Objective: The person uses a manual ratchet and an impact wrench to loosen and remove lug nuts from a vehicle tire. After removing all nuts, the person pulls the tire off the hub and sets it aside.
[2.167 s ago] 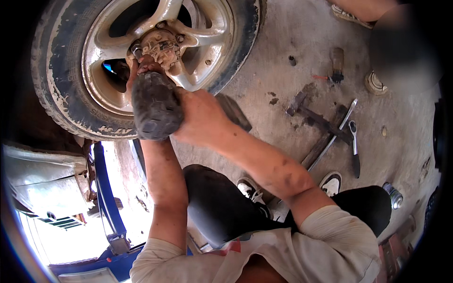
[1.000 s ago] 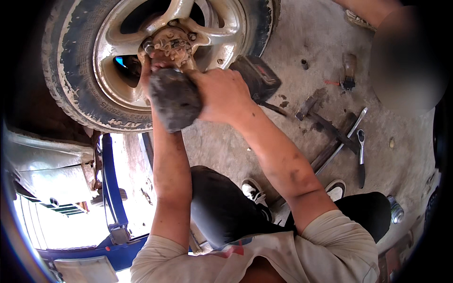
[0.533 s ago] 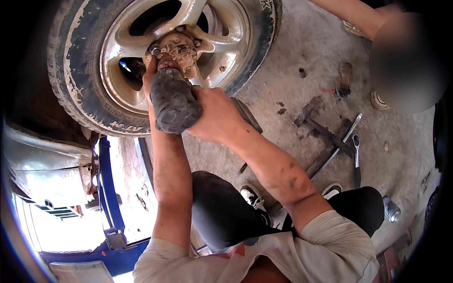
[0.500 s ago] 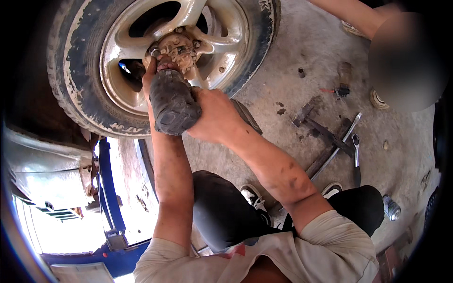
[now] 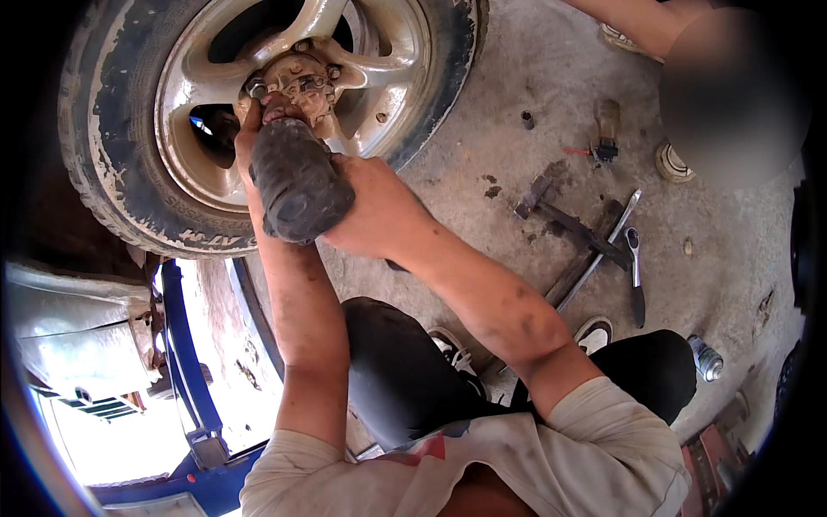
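A dark grey impact wrench (image 5: 301,185), dusty and worn, points at the hub of a large wheel (image 5: 194,86) with a muddy tyre and silver spokes. My right hand (image 5: 370,207) is closed around the wrench's grip, which is mostly hidden behind the hand and forearm. Around the wrench's nose, my left hand (image 5: 250,142) is curled, its fingers near the socket end beside a lug nut (image 5: 256,89). The wrench body covers part of that hand. Brown dirt coats the hub (image 5: 297,79), and other nuts show around it.
On the concrete floor lie a hammer (image 5: 573,226), a long metal bar (image 5: 613,231), a ratchet (image 5: 636,276) and a spray can (image 5: 706,358). A bottle-like amber object (image 5: 607,121) lies farther off. Another person's arm (image 5: 637,24) reaches in at upper right. A blue post (image 5: 185,345) stands left.
The whole view has shifted, so wheel, wrench and floor tools sit farther left. The dark wrench part beyond my right forearm is now mostly hidden. Both hands keep their hold.
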`<state>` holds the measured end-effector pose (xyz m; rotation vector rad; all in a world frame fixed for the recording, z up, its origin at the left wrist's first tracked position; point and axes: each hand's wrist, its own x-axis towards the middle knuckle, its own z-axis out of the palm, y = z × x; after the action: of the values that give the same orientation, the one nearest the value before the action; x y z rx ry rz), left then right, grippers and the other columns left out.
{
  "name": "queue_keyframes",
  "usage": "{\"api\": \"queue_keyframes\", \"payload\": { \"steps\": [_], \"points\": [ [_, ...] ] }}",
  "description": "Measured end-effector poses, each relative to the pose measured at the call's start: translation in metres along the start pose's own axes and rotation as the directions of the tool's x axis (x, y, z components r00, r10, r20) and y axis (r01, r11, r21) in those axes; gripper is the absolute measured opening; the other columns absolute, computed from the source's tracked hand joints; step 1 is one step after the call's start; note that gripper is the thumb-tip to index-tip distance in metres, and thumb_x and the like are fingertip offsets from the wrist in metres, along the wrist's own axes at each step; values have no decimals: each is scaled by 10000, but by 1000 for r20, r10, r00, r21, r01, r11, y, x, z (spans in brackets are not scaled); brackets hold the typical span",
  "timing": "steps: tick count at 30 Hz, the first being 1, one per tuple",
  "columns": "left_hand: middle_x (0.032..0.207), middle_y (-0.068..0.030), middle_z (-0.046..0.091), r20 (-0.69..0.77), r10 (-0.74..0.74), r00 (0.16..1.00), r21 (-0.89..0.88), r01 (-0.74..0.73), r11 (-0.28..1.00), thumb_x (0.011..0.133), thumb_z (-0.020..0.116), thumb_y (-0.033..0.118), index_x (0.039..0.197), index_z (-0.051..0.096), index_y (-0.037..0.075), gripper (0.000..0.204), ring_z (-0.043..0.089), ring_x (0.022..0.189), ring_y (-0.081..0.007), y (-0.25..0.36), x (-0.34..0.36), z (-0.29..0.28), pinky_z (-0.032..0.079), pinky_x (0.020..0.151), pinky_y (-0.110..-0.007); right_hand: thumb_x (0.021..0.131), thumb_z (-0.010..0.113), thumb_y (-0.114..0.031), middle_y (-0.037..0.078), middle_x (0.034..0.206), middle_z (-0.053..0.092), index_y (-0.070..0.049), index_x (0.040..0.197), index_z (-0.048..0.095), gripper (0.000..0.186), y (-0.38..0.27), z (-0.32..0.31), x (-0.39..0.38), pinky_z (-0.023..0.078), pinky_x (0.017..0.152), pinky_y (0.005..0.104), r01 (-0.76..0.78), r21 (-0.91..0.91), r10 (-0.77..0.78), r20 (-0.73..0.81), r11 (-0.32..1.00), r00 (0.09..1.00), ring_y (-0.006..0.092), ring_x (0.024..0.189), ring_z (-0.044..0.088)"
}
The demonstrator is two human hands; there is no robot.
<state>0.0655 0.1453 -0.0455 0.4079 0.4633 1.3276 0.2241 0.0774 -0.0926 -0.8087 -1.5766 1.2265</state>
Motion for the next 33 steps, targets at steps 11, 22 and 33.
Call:
{"api": "queue_keyframes", "payload": {
  "steps": [11, 22, 33],
  "points": [
    [634, 14, 435, 59, 27, 998, 74, -32, 997, 957, 410, 360, 836, 464, 114, 280, 450, 616, -133, -1, 0, -11, 424, 700, -296, 640, 690, -258, 217, 766, 626, -20, 844, 632, 318, 4, 3, -2, 506, 672, 393, 86, 71, -79, -103, 994, 992, 387, 795, 604],
    [629, 13, 424, 91, 6, 996, -94, 3, 996, 952, 421, 365, 833, 462, 109, 286, 455, 634, -127, -17, -8, 14, 417, 702, -279, 633, 728, -226, 191, 778, 642, -20, 859, 631, 321, 1, -2, -7, 503, 670, 350, 84, 89, -75, -102, 992, 992, 358, 824, 620],
    [701, 8, 509, 107, 29, 994, 46, -34, 998, 952, 448, 253, 856, 508, 75, 212, 509, 649, -118, -12, -3, 0, 458, 680, -249, 620, 723, -166, 197, 776, 639, -8, 855, 630, 298, 9, -2, -7, 498, 674, 329, 93, 118, -79, -115, 989, 990, 328, 821, 641]
  ]
}}
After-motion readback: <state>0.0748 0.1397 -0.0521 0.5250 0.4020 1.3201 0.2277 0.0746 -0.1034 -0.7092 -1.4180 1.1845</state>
